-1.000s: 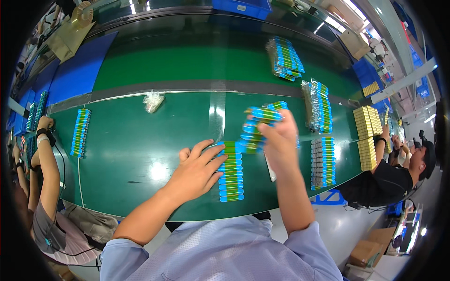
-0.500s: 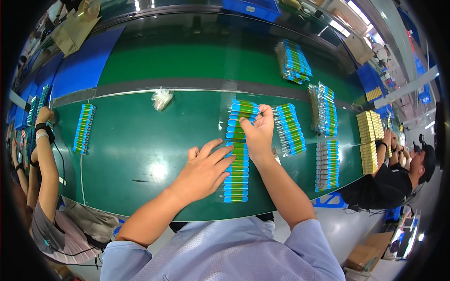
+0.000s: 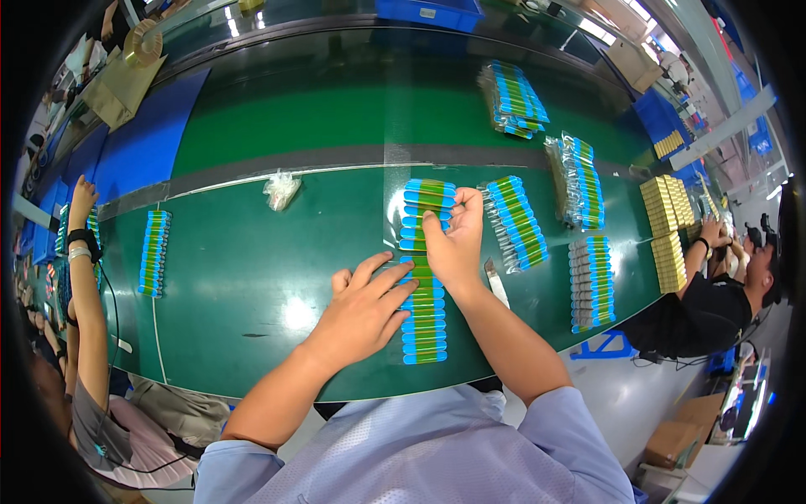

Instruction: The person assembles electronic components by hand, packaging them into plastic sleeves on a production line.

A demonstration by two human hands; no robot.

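Two strips of blue-and-green round-ended bars lie nearly end to end before me, the bars packed side by side. On the far strip, my right hand pinches the right side between thumb and bent fingers. My left hand lies with fingers spread, its fingertips resting on the left and upper part of the near strip. Clear film shows beside the far strip's left edge. A slim pale tool lies just right of my right wrist.
To the right are a wrapped strip, a grey-and-blue strip and wrapped bundles. Another pile sits farther back. Crumpled clear plastic and a lone strip lie leftward. Co-workers sit at both sides, with gold blocks at right.
My view has shifted slightly. The pale tool beside my right wrist shows more fully. Both hands keep nearly the same places on the strips; the left co-worker's hand has moved.
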